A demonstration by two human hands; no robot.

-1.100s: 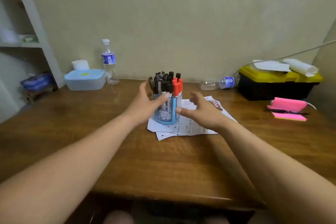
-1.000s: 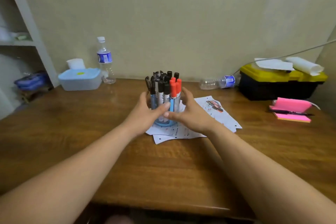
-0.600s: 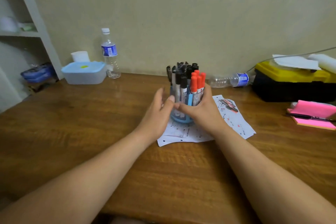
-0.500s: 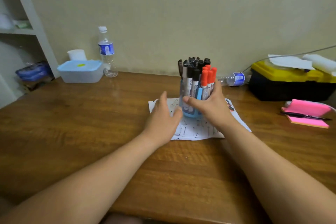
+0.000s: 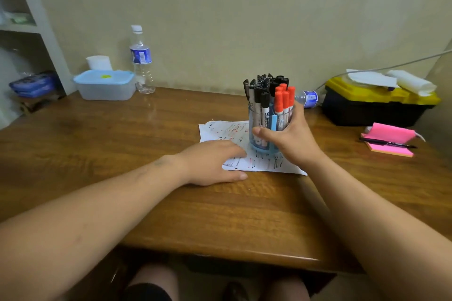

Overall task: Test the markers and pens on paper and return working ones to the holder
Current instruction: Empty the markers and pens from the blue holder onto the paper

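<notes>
My right hand (image 5: 291, 140) grips the holder (image 5: 265, 129) (packed with markers (image 5: 271, 98)) while my left hand (image 5: 210, 162) lies flat on the paper (image 5: 259, 161).

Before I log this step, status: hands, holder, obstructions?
Right hand grips holder, upright on paper. Left hand flat on paper. Markers capped inside. Nothing blocking.

You work in soft, rather dim indoor light, which probably comes from above. The table (image 5: 97, 154) carries a pale sheen at its far side and a faint shadow left of your right arm (image 5: 367, 215). The picture is slightly soft, yet print on the markers (image 5: 265, 115) is readable. At the left edge the shelf (image 5: 39, 19) leans from lens distortion.
</notes>
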